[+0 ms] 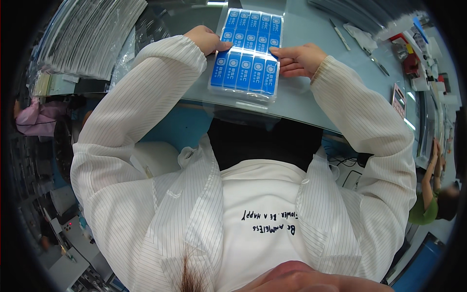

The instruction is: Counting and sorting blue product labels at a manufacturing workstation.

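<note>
A clear plastic tray or pack filled with rows of blue, white-printed pieces (245, 68) lies on the grey worktable (311, 104) in front of me. Whether the pieces are cards or small packets I cannot make out. My left hand (206, 40) grips its left edge, the thumb lying over the top face. On the opposite edge my right hand (302, 59) has its thumb on top and its fingers along the side. Shiny clear plastic shows at the pack's near end, close to the table's front edge.
At the far left stands a tall stack of flat clear plastic sheets or trays (90, 36), with crumpled clear film (153, 29) beside it. To the right lie a thin knife-like tool (339, 35), tweezers (377, 62) and a pink calculator (399, 100). Another person in green (428, 211) sits at the far right.
</note>
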The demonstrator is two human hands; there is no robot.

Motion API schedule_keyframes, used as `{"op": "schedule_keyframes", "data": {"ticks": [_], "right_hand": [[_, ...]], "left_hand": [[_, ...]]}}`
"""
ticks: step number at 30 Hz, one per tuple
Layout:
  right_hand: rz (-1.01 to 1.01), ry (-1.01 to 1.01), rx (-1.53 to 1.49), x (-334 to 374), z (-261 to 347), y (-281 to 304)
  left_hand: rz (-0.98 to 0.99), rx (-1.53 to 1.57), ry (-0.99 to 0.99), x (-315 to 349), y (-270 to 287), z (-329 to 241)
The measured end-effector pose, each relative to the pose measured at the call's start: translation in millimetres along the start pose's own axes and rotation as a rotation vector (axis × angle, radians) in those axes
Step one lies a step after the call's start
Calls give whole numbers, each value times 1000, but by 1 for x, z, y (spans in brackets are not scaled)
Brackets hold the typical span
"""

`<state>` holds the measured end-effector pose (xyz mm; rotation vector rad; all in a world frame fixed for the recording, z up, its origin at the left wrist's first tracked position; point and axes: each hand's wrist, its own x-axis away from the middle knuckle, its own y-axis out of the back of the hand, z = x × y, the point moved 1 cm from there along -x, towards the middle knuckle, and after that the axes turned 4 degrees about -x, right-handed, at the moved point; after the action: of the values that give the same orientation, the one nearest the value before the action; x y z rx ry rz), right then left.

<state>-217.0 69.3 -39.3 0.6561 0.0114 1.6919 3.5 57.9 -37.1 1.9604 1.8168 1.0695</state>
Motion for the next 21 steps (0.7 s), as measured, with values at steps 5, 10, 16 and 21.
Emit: {"op": "schedule_keyframes", "data": {"ticks": [5,10,16,21], "right_hand": [[-25,-67,-20,-4,7,-2],[2,-87,-57,-10,18,-4],[4,-83,-58,-11,26,-11],[23,-86,16,-23,29,-9]], "left_hand": [[19,21,10,6,2,-4],[5,88,35,4,13,-4],[37,112,42,-6,24,5],[45,27,-9,-13,25,6]]}}
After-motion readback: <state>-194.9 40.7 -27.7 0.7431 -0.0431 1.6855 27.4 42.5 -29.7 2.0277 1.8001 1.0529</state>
